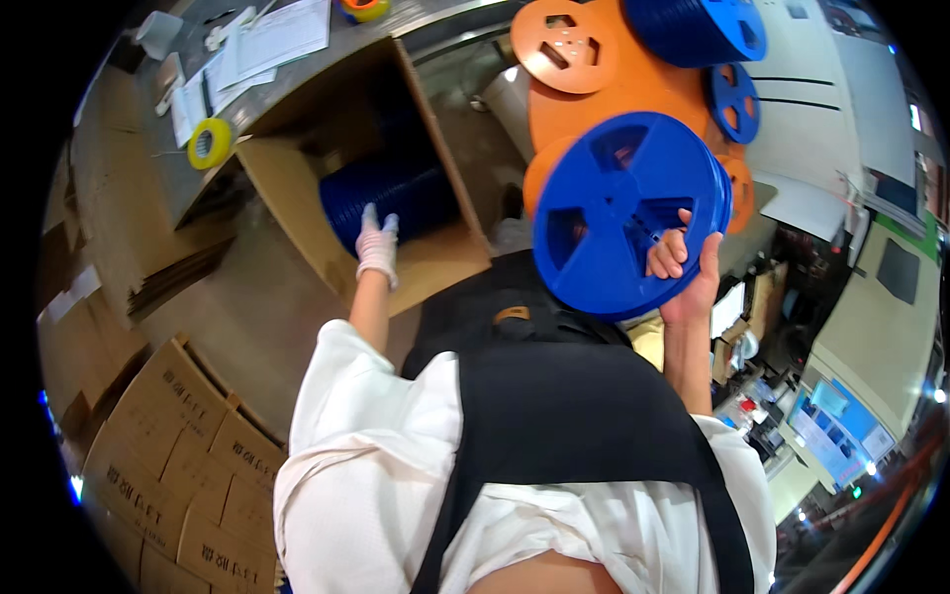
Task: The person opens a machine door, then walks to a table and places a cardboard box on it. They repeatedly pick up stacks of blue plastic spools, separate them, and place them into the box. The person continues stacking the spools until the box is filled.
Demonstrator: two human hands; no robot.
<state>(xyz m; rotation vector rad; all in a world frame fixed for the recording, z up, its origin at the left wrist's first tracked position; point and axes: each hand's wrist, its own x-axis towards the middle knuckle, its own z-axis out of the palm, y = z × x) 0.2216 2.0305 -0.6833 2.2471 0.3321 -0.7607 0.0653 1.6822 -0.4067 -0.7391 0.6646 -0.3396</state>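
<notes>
My bare right hand (683, 265) grips a small stack of blue plastic reels (602, 206), its fingers hooked through a cut-out near the rim and the thumb at the outer edge. The top reel's face, with its several cut-outs, is turned up toward me. My left hand (376, 249), in a whitish glove, reaches into the mouth of an open cardboard box (297, 213) with its fingers extended and apart. Just beyond those fingertips lies a row of blue reels (401, 196) packed on edge inside the box. Whether the fingertips touch them I cannot tell.
Orange reels (566, 45) and another blue stack (693, 28) stand beyond my right hand. At the back left, a metal table (396, 22) carries papers (282, 45) and yellow tape (209, 145). Cardboard cartons (183, 465) are stacked at the lower left.
</notes>
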